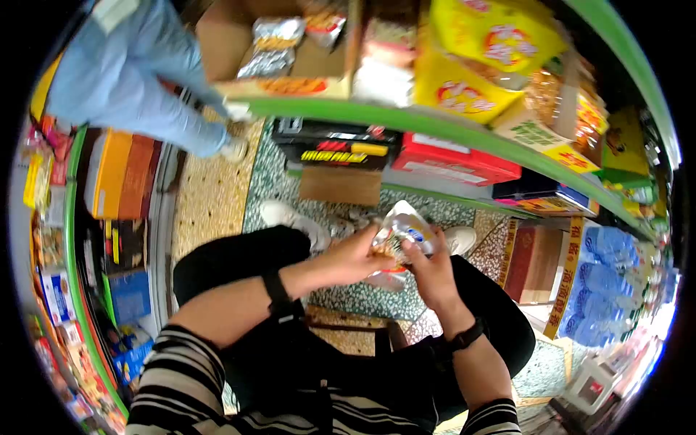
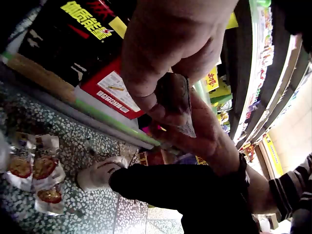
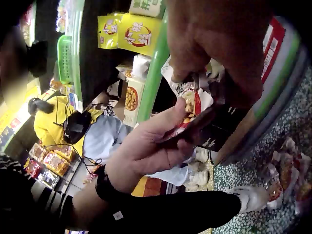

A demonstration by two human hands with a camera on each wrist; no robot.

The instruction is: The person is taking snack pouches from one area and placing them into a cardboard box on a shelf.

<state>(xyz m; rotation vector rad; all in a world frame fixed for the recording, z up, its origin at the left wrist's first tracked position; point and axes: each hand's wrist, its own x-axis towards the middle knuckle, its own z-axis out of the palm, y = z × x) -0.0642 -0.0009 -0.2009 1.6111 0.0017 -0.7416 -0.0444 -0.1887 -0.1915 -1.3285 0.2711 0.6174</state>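
A small shiny snack packet with a picture of nuts on its front is held between both hands over the floor. My left hand pinches its left side, the thumb lying on the printed face in the right wrist view. On the other side my right hand grips the packet with the thumb in front. Seen from the left wrist, only the dark back and edge of the packet show between the fingers. Similar snack packets lie on the speckled floor below, beside a white shoe.
A green-edged shelf ahead carries yellow snack bags and an open carton with a few packets. Black and red boxes stand beneath it. Wrapped water bottles stand right. Another person's legs are at upper left.
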